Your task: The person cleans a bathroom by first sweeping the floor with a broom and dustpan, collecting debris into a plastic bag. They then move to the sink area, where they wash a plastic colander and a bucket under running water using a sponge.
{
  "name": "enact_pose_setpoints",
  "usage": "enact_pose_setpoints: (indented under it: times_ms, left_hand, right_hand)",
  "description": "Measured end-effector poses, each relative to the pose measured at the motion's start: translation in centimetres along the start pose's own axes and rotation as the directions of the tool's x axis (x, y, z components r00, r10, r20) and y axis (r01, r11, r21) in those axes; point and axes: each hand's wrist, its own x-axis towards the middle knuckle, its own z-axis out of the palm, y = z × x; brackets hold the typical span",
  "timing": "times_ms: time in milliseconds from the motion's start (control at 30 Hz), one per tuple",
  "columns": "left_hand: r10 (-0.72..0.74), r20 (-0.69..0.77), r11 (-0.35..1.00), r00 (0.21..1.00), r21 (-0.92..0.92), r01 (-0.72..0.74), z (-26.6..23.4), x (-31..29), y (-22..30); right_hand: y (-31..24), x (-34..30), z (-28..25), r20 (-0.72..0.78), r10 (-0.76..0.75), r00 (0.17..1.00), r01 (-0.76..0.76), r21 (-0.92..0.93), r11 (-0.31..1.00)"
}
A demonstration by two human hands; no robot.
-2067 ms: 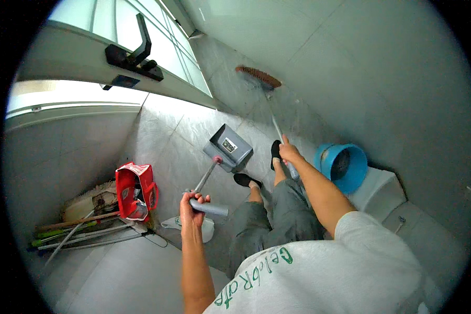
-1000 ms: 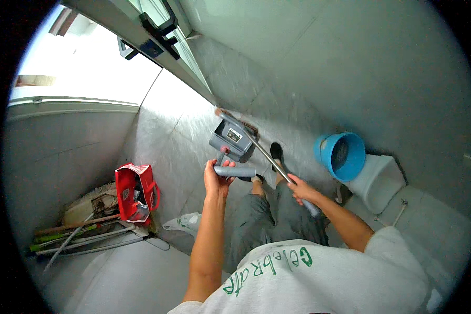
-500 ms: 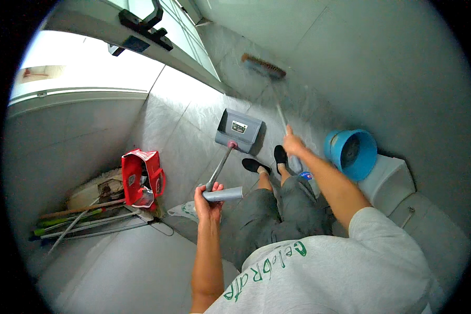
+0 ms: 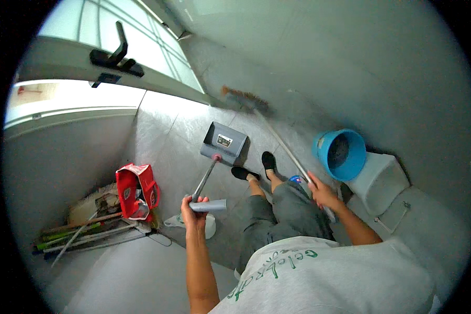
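My left hand (image 4: 193,213) is closed round the grey handle of a long-handled dustpan (image 4: 233,137). Its grey pan rests on the tiled floor ahead of my feet, its handle leaning back toward me. My right hand (image 4: 323,191) grips the pale shaft of a broom (image 4: 280,140) that slants forward and left. The brown-bristled broom head (image 4: 246,98), blurred by motion, lies beyond the pan, near the lower edge of the door. A gap of floor separates bristles and pan.
A blue bucket (image 4: 365,157) stands at right beside a white toilet (image 4: 384,186). On the left are a red bag (image 4: 121,189) and a heap of poles (image 4: 83,233). The door with its black handle (image 4: 115,60) stands ajar at upper left. A whitish plastic bag (image 4: 174,221) lies near my left hand.
My right hand has drawn back toward my body, pulling the broom head nearer and to the left. My left hand keeps hold of the dustpan. The whole view has shifted slightly.
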Motion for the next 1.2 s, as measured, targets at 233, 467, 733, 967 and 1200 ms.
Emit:
enact_pose_setpoints:
  times_ms: [233,467,733,967,1200]
  left_hand:
    - [-0.011,0.068,0.997,0.998,0.071,0.006,2.6,-0.9,-3.3]
    - [-0.023,0.131,0.994,0.991,0.105,0.010,5.7,-0.2,-6.5]
    - [-0.009,0.107,0.993,0.994,0.118,-0.004,2.2,-0.9,-6.0]
    - [0.044,0.095,0.963,0.994,0.260,-0.068,1.3,-2.6,-6.5]
    - [0.039,0.098,0.977,0.994,0.207,-0.059,-1.7,-1.2,-6.1]
  right_hand:
    - [0.2,15.5,1.8,-0.100,0.224,0.970,-0.238,-0.166,0.957]
    - [6.7,4.3,1.1,0.283,0.075,0.956,-0.157,0.280,0.947]
    - [8.9,-0.3,-3.6,0.076,0.126,0.989,-0.147,0.473,0.869]
    - [6.9,8.5,1.3,0.016,0.252,0.968,-0.211,0.596,0.775]
    - [3.3,0.0,4.2,0.379,0.097,0.920,-0.220,0.296,0.929]
